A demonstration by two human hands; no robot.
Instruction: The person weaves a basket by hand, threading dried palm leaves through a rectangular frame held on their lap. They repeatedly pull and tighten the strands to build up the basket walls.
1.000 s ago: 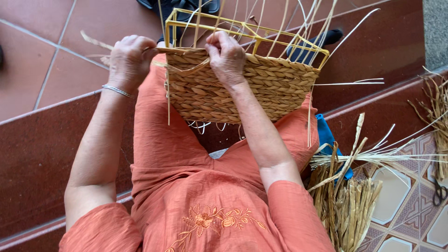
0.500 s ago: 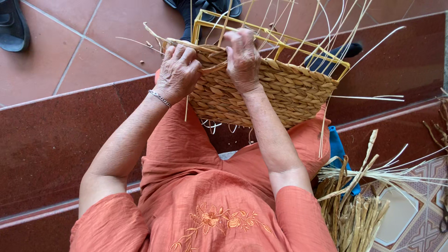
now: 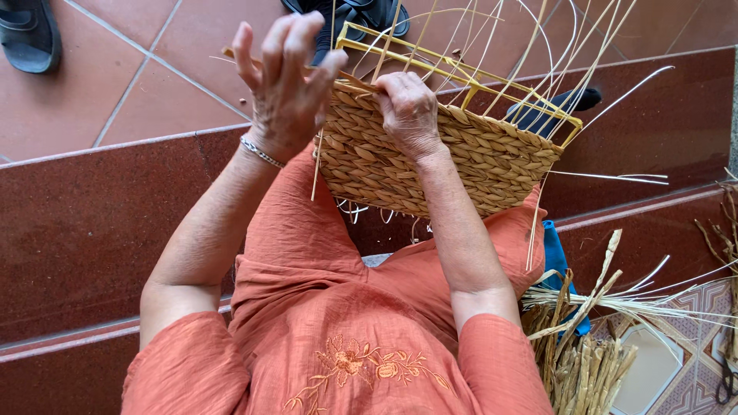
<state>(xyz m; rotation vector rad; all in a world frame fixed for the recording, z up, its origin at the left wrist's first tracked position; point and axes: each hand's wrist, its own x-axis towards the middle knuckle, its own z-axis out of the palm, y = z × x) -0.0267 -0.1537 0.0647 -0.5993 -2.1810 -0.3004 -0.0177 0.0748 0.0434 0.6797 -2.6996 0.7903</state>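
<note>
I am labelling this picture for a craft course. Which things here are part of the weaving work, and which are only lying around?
Part of the work:
- woven basket with yellow frame, on the lap
- left hand, raised at the basket's corner
- right hand, gripping the rim
- bundle of dried straw

Lying about:
- dark sandals
- grey shoe
- blue cloth

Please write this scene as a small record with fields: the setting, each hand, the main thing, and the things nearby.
Setting: red tiled steps
Left hand: raised, fingers spread, at the basket's left rim
Right hand: gripping the top edge of the weave
Main thing: half-woven basket on the lap, yellow frame, thin stakes upright
Nearby: straw bundle at right, dark sandal top left
</note>
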